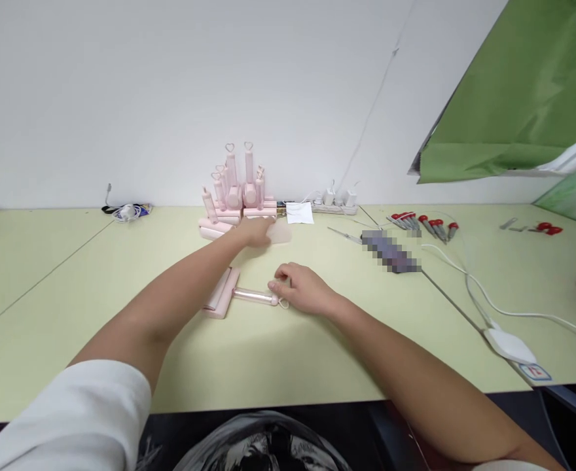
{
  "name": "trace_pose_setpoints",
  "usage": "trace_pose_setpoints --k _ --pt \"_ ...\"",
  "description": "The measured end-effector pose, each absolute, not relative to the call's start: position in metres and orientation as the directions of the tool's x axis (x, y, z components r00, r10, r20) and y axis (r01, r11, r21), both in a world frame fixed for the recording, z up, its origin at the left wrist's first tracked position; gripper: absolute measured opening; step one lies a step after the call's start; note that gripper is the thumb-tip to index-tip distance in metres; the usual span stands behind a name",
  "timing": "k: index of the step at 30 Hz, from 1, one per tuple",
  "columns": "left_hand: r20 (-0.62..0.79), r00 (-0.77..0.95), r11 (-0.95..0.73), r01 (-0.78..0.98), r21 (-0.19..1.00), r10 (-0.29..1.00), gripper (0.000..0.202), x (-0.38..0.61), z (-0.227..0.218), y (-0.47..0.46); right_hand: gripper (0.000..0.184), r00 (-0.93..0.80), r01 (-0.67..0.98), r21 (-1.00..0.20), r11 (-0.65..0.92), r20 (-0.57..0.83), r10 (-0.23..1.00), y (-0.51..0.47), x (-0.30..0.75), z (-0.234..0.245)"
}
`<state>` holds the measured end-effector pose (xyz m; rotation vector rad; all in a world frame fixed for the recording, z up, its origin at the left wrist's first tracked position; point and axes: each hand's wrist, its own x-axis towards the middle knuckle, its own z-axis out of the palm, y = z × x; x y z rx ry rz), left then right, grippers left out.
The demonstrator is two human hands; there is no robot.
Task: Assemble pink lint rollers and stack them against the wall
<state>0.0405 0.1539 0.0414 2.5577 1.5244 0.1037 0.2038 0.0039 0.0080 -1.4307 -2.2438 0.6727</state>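
A pink lint roller [225, 292] lies flat on the pale green table [278, 353], its handle pointing right. My right hand [302, 288] rests closed over the end of that handle. My left hand [257, 230] stretches forward to the stack of pink rollers [236, 196] by the wall. It touches a thin clear sheet [282, 233] lying in front of the stack; its fingers are blurred.
A white paper [300, 212] and a power strip [334, 208] sit by the wall. Red-handled tools [423, 224], a blurred dark item [391, 250] and a white cable with adapter [508, 343] lie to the right. A green sheet [514, 98] hangs at upper right.
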Motion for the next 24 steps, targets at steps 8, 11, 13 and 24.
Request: trace_pose_setpoints --k 8,11,13,24 --pt "-0.071 0.127 -0.019 0.596 0.802 0.989 0.078 -0.035 0.056 0.089 0.028 -0.637 0.716 -0.339 0.611 0.042 0.770 -0.004 0.172 -0.008" --pt "-0.113 0.018 0.091 0.475 0.875 0.993 0.071 -0.064 0.044 0.065 0.020 -0.580 0.746 -0.368 0.555 0.051 0.813 -0.005 0.171 -0.009" --pt "-0.125 -0.048 0.133 0.384 0.914 0.991 0.063 -0.077 0.036 0.054 0.019 -0.522 0.752 -0.419 0.508 0.090 0.848 -0.003 0.177 -0.009" --pt "-0.059 0.260 -0.011 0.260 0.965 0.964 0.055 -0.073 0.022 0.039 0.016 -0.377 0.724 -0.541 0.427 0.208 0.903 0.003 0.196 -0.011"
